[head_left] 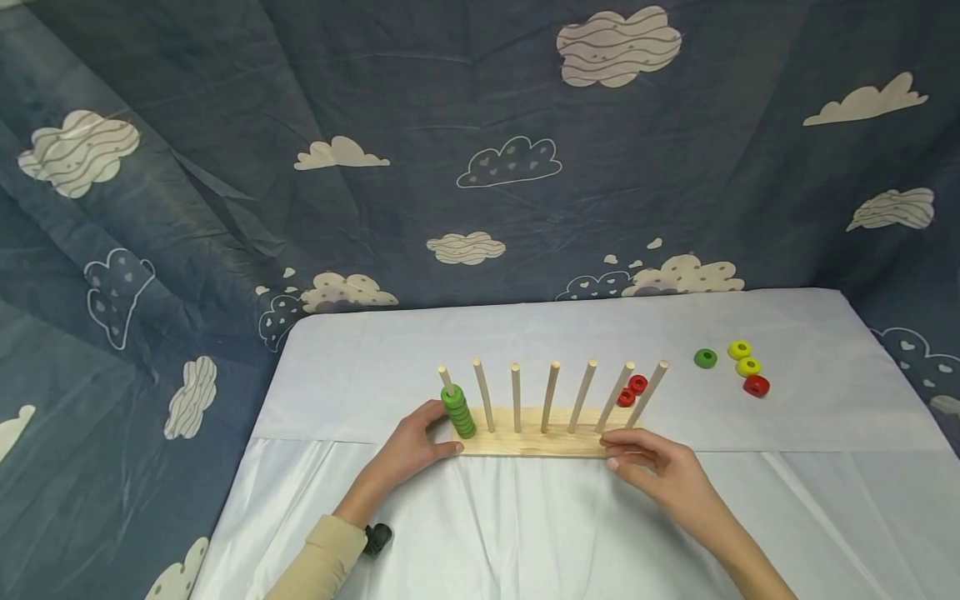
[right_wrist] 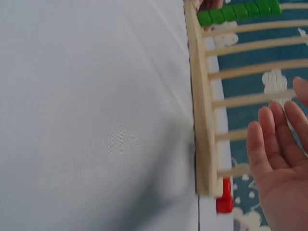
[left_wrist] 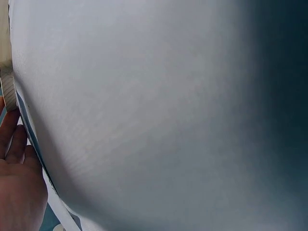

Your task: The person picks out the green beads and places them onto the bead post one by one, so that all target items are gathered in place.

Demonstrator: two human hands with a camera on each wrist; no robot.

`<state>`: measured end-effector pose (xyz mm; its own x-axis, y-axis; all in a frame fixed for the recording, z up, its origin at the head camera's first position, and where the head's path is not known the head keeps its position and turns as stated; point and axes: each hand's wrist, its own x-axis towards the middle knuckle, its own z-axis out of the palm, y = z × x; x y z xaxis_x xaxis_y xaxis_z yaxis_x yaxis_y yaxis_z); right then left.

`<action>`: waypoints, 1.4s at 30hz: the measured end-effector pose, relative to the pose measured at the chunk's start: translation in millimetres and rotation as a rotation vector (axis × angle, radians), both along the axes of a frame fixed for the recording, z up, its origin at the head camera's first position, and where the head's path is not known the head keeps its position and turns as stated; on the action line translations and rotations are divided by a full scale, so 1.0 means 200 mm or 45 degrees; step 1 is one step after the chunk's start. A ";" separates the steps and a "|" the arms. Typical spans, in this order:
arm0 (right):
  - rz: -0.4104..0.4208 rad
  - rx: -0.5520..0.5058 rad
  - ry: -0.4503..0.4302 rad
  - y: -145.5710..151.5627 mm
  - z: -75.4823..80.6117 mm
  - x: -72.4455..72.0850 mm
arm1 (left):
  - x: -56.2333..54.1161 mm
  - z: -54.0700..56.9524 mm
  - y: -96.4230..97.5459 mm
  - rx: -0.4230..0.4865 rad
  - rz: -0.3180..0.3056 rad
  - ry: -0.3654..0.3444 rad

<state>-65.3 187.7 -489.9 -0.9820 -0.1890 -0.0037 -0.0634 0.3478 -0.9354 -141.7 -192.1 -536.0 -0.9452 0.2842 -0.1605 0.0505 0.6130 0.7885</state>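
Observation:
A wooden peg rack [head_left: 517,447] with several upright pegs stands on the white table. Green rings [head_left: 459,413] are stacked on its leftmost peg. My left hand [head_left: 408,447] grips the rack's left end, thumb at the front edge and fingers round the side; the left wrist view catches only the base's corner [left_wrist: 8,89] by the fingertips. Beside the front right of the base is my right hand [head_left: 663,468], holding nothing. Its fingers [right_wrist: 281,139] look loosely bent and apart from the base in the right wrist view. Two red rings [head_left: 637,384] lie behind the rack's right end.
To the far right lie a loose green ring [head_left: 705,358], two yellow rings [head_left: 748,367] and a red ring [head_left: 757,386]. A dark cloud-patterned cloth [head_left: 420,208] hangs behind the white table [head_left: 360,375]. A small black device [head_left: 377,539] is at the left wrist.

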 end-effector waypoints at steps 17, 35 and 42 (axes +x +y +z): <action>-0.405 0.047 0.064 0.30 -0.08 -0.13 | 0.00 0.01 0.00 -0.016 0.009 -0.008; -0.651 0.370 0.201 0.48 -0.17 -0.42 | 0.00 0.01 0.00 -0.022 0.012 -0.015; -0.637 0.439 0.132 0.48 -0.18 -0.50 | 0.00 0.01 0.00 -0.020 0.009 -0.014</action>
